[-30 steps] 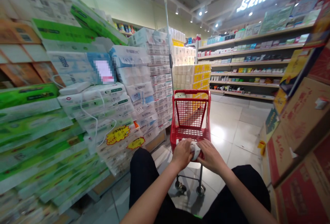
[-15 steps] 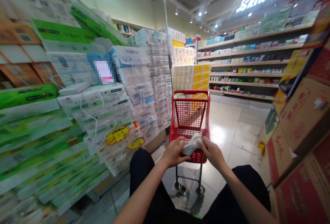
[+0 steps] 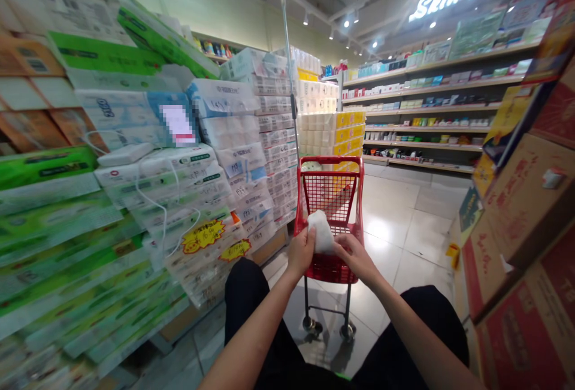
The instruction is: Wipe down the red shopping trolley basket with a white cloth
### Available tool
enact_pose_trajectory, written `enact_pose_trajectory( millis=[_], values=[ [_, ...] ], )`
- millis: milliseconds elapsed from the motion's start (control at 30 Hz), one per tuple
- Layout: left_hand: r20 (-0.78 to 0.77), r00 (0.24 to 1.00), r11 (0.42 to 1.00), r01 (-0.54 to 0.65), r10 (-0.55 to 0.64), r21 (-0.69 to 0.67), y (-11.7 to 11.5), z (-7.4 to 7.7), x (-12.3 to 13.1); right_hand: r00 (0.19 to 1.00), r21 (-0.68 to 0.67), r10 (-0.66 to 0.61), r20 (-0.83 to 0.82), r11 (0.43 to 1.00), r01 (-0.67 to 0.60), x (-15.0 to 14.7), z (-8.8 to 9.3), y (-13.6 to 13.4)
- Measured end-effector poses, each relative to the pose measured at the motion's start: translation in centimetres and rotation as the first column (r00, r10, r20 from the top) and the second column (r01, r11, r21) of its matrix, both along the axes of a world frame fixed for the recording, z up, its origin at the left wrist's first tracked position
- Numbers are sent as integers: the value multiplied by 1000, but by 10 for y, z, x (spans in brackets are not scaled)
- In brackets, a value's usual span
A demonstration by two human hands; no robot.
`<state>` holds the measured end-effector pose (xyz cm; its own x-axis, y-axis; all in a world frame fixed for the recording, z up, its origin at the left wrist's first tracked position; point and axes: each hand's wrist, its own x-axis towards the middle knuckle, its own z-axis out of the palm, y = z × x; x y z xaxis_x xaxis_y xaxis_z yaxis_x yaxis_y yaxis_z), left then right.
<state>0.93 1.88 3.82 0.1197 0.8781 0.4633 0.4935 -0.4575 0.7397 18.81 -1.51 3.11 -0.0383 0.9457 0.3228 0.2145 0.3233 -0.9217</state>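
A soft white cloth [image 3: 320,232] is held up in front of the red shopping cart [image 3: 331,270], folded into a flat wad. My left hand [image 3: 302,253] grips its left side, thumb lying against the face of the cloth. At the lower right edge, the curled fingers of my right hand [image 3: 353,253] pinch the cloth. Both hands are above the near end of the cart, whose mesh basket and child-seat flap [image 3: 330,198] lie behind them. Whether the cloth touches the cart cannot be told.
Stacked tissue packs [image 3: 179,186] rise close on the left, with a phone [image 3: 177,123] and a white cable there. Cardboard boxes [image 3: 530,198] line the right side. Tiled floor [image 3: 390,210] runs to shelves [image 3: 417,108] at the back. A metal pole [image 3: 290,48] stands behind the cart.
The cloth has gone from a twisted strip stretched between both hands to a flatter wad held upright in my left hand. My left hand has turned upward; my right has shifted slightly left.
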Motion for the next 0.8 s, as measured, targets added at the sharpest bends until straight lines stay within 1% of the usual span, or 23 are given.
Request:
enact_pose_trajectory(
  millis=[67,100,200,267,333,433,500,567,633,667,800],
  values=[
    [33,997,996,72,-73,45,-2,1,3,990,44,-27,140,999,21,-1,1,1],
    [48,993,992,104,-108,72,-3,2,4,982,63,-43,182,997,31,-1,2,2],
    [91,984,982,142,-154,123,-1,3,4,972,95,-42,233,995,21,2,7,5],
    [117,983,983,124,-140,132,4,3,2,978,103,-19,210,995,-3,4,9,7],
    [146,982,987,100,-118,128,8,3,0,991,86,25,135,996,-36,4,12,7],
    [177,976,986,106,-127,125,11,6,-2,990,-13,144,6,990,-144,2,15,8],
    [176,973,982,127,-151,139,11,9,-2,980,-55,196,9,979,-196,0,17,10],
    [164,975,980,126,-151,154,11,13,-1,975,-50,214,61,976,-211,-2,18,13],
    [164,979,983,93,-119,160,13,14,-2,976,-41,203,79,979,-201,-3,18,18],
    [172,980,985,68,-96,161,15,14,-3,981,-46,182,61,983,-180,-4,18,21],
    [173,985,983,-31,-1,181,27,7,-10,993,-81,47,-112,995,-57,-6,17,33]
  ],
)
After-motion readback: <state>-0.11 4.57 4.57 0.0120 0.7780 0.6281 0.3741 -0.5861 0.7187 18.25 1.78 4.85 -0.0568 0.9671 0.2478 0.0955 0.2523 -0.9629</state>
